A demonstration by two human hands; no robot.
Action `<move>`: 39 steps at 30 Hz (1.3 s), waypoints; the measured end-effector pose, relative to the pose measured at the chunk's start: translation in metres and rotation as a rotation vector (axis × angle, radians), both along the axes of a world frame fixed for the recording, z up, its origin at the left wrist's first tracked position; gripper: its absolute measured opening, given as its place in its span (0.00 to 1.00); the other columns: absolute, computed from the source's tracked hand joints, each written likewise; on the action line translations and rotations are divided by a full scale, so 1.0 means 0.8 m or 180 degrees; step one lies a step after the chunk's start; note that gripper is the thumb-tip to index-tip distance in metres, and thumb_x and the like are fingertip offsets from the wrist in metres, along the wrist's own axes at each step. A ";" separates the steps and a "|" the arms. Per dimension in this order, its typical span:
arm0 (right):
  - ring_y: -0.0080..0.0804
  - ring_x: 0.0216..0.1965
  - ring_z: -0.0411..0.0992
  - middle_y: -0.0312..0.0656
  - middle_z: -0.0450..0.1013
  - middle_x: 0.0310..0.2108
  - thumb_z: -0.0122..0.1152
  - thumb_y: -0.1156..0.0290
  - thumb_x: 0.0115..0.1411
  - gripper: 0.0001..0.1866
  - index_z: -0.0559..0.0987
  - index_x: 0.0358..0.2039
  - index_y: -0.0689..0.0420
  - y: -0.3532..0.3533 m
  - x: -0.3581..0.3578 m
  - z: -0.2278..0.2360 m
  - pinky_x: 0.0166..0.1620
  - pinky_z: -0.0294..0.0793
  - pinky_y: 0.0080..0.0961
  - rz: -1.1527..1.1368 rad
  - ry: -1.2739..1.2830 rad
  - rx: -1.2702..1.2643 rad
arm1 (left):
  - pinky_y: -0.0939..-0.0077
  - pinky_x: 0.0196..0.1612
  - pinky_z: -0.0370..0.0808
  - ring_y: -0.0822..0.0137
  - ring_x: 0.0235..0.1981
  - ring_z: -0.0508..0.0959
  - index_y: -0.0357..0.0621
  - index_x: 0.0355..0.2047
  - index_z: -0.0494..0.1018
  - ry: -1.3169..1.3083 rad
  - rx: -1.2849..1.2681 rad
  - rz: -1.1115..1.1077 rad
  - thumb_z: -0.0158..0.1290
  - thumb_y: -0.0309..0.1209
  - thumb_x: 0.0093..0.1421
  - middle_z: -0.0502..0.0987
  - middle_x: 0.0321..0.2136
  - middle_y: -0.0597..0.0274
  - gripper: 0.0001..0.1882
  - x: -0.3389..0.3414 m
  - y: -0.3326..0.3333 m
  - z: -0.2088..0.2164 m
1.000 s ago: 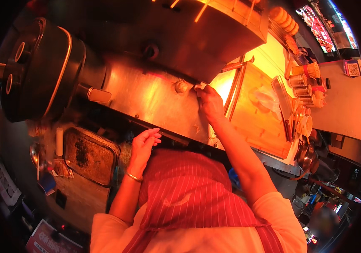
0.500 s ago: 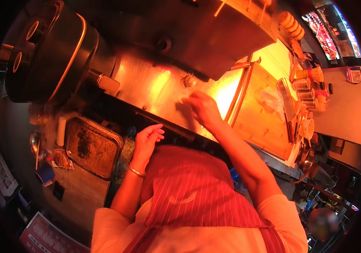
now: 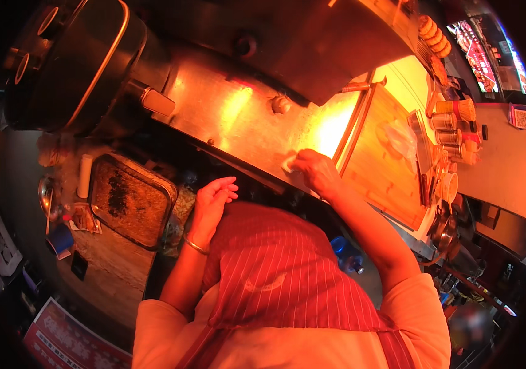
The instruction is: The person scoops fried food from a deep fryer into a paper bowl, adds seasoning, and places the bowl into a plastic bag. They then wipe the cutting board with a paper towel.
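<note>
My right hand [image 3: 317, 173] is low over the front part of a shiny metal worktop [image 3: 257, 132]. Its fingers are closed on a small pale piece [image 3: 288, 163], whose kind I cannot make out. Farther back on the same worktop sits a small rounded lump [image 3: 281, 104], apart from the hand. My left hand [image 3: 212, 200], with a bangle at the wrist, hovers in front of the red striped apron [image 3: 275, 264]. Its fingers are loosely stretched, and nothing shows in them.
A wooden board [image 3: 376, 154] with a clear plastic bag [image 3: 400, 140] lies to the right, beside several tins [image 3: 446, 136] and utensils. A large dark appliance [image 3: 85, 67] stands at the left. Below it rests a crusted baking tray [image 3: 133, 200]. A dark hood [image 3: 300, 43] overhangs the worktop.
My right hand has moved toward me and slightly right across the worktop, bringing the pale piece along. My left hand has stayed nearly in place. The whole view has shifted a little.
</note>
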State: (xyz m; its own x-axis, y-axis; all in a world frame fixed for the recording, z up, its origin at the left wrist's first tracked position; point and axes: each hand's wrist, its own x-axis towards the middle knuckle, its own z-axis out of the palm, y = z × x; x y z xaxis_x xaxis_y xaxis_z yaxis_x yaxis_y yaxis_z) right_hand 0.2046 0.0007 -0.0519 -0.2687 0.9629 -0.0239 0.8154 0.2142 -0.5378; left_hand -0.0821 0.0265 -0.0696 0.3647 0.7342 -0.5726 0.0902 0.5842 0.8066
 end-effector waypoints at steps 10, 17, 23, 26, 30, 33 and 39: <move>0.41 0.36 0.70 0.40 0.73 0.29 0.56 0.76 0.44 0.09 0.79 0.28 0.53 -0.060 0.057 0.015 0.38 0.68 0.36 -0.0400 0.0146 0.0067 | 0.81 0.37 0.72 0.72 0.32 0.77 0.34 0.46 0.73 0.0021 0.0061 -0.0258 0.46 0.23 0.59 0.78 0.35 0.57 0.15 0.030 0.015 0.004; 0.37 0.32 0.68 0.37 0.73 0.26 0.61 0.81 0.37 0.16 0.81 0.30 0.51 -0.061 0.032 0.008 0.37 0.64 0.32 -0.1212 -0.0805 0.0376 | 0.82 0.36 0.72 0.72 0.32 0.77 0.35 0.46 0.74 -0.0026 0.0074 -0.0400 0.46 0.22 0.59 0.78 0.35 0.58 0.15 0.038 0.017 0.001; 0.37 0.33 0.68 0.38 0.72 0.25 0.58 0.84 0.36 0.17 0.80 0.29 0.53 -0.090 0.009 0.015 0.38 0.64 0.32 -0.1100 -0.0673 0.0316 | 0.81 0.36 0.72 0.72 0.32 0.77 0.35 0.46 0.74 0.0062 0.0025 -0.0477 0.45 0.22 0.58 0.78 0.35 0.57 0.16 0.043 0.016 0.001; 0.40 0.33 0.71 0.41 0.74 0.27 0.57 0.85 0.40 0.15 0.80 0.31 0.56 -0.098 0.008 0.018 0.37 0.68 0.34 -0.1388 -0.0130 0.0425 | 0.82 0.36 0.72 0.72 0.31 0.77 0.34 0.46 0.74 0.0006 0.0036 -0.0532 0.46 0.23 0.58 0.78 0.35 0.57 0.16 0.045 0.016 0.003; 0.45 0.31 0.73 0.46 0.74 0.28 0.59 0.82 0.46 0.13 0.80 0.35 0.58 -0.117 -0.006 0.025 0.34 0.72 0.35 -0.2207 0.0030 0.0363 | 0.81 0.37 0.72 0.72 0.31 0.77 0.34 0.46 0.73 0.0065 0.0079 -0.0515 0.46 0.22 0.58 0.78 0.35 0.56 0.16 0.045 0.017 0.003; 0.45 0.29 0.73 0.46 0.72 0.27 0.60 0.79 0.49 0.13 0.79 0.38 0.58 -0.127 -0.018 0.015 0.32 0.72 0.35 -0.2434 -0.0118 0.0293 | 0.82 0.36 0.73 0.73 0.31 0.77 0.35 0.46 0.74 0.0114 0.0057 -0.0597 0.44 0.21 0.59 0.78 0.34 0.58 0.16 0.045 0.016 0.002; 0.46 0.28 0.72 0.47 0.70 0.26 0.59 0.78 0.49 0.15 0.78 0.40 0.60 -0.121 -0.031 -0.001 0.31 0.71 0.37 -0.2377 -0.0364 0.0133 | 0.82 0.36 0.73 0.73 0.31 0.77 0.35 0.46 0.74 0.0060 0.0066 -0.0590 0.44 0.21 0.59 0.78 0.34 0.58 0.16 0.042 0.010 0.003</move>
